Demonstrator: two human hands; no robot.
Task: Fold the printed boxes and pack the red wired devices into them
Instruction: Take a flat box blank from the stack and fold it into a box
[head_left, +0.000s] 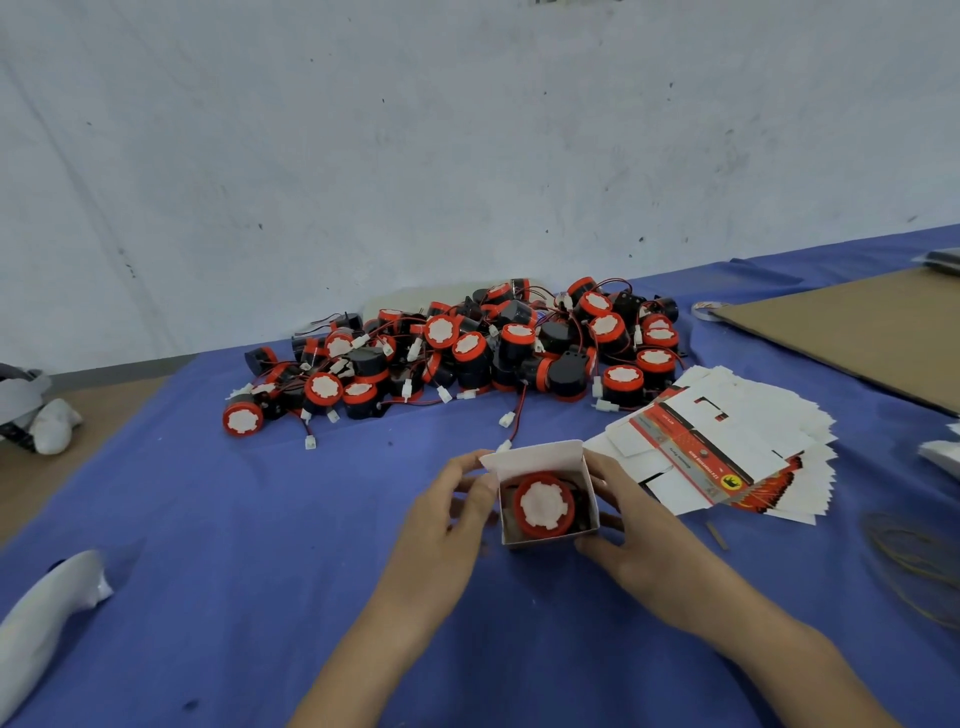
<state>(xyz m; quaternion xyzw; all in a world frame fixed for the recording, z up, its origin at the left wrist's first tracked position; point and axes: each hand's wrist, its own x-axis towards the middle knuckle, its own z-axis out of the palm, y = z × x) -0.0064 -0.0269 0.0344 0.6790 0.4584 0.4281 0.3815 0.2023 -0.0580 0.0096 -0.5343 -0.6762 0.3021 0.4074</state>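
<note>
Near the middle of the blue surface (208, 519), the left hand (447, 514) and right hand (639, 525) grip the open box (545, 535) by its sides, a red device (543, 503) inside. The device pile (467, 353) lies far; flat boxes (727, 447) just right.

A small packing workshop. A work table under a wrinkled blue cloth (208, 519) meets a scuffed white wall (363, 156). Far centre lies a heap of identical red-and-black round wired devices (467, 348). To its right are a fanned stack of flat printed cardboard boxes (727, 441) and a brown cardboard sheet (857, 332).
</note>
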